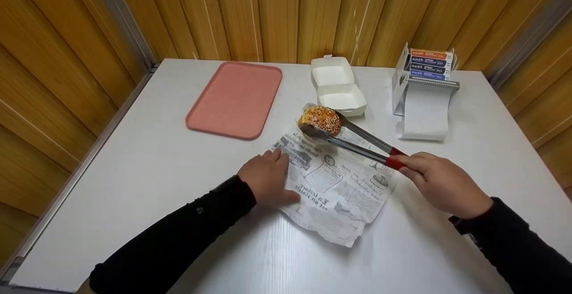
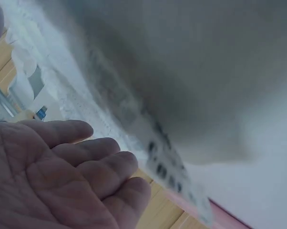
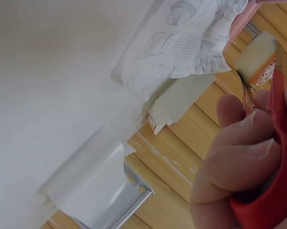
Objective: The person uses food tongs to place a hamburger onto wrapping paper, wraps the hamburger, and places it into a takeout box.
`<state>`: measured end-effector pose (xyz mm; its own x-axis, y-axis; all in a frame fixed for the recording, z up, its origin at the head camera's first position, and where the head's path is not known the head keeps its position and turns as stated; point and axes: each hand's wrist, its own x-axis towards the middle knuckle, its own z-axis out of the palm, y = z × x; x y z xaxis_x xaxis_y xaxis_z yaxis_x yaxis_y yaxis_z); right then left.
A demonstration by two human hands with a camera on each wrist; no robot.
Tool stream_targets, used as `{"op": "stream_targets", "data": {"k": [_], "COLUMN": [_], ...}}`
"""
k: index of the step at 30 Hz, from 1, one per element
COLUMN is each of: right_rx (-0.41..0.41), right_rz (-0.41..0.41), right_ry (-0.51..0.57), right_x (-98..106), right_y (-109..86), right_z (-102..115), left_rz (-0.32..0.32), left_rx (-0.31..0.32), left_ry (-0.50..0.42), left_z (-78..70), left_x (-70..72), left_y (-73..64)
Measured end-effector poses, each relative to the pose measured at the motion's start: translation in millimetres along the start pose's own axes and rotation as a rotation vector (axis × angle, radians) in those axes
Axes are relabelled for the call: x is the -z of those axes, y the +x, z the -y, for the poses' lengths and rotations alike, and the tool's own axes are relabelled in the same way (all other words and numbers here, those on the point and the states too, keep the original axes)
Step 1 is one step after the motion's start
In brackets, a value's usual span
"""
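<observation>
My right hand grips the red-handled tongs. Between their metal ends is a seeded bun, over the far end of a sheet of printed paper. In the right wrist view the bun shows a pale cut face and a seeded side. My left hand lies at the left edge of the paper, thumb over its margin. The left wrist view shows that hand's palm with loosely extended fingers beside the raised paper edge.
A pink tray lies at the back left. Behind the bun stands an open white clamshell box. At the back right is a dispenser with several coloured boxes and a hanging white sheet. Wood-patterned panels border the white table.
</observation>
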<state>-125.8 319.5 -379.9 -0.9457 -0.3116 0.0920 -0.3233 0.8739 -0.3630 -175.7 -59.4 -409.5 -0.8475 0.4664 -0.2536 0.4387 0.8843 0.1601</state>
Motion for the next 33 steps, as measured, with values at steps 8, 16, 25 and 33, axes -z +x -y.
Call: {"op": "stream_targets", "data": {"k": [8, 16, 25, 33], "right_rx": [-0.024, -0.023, 0.018, -0.033], "right_rz": [0.006, 0.054, 0.073, 0.110], "right_ry": [-0.015, -0.032, -0.069, 0.029], "right_x": [2.3, 2.5, -3.7, -4.1], "right_y": [-13.3, -23.8, -31.0, -32.1], "right_z": [-9.7, -17.5, -22.5, -23.5], "left_rz": [0.044, 0.094, 0.095, 0.097], "left_rx": [0.002, -0.014, -0.036, -0.022], "left_ry": [0.078, 0.042, 0.034, -0.004], "left_z": [6.3, 12.7, 17.4, 18.4], "left_x": [-3.1, 2.8, 6.3, 5.9], "left_y": [6.9, 17.8, 24.8, 26.4]}}
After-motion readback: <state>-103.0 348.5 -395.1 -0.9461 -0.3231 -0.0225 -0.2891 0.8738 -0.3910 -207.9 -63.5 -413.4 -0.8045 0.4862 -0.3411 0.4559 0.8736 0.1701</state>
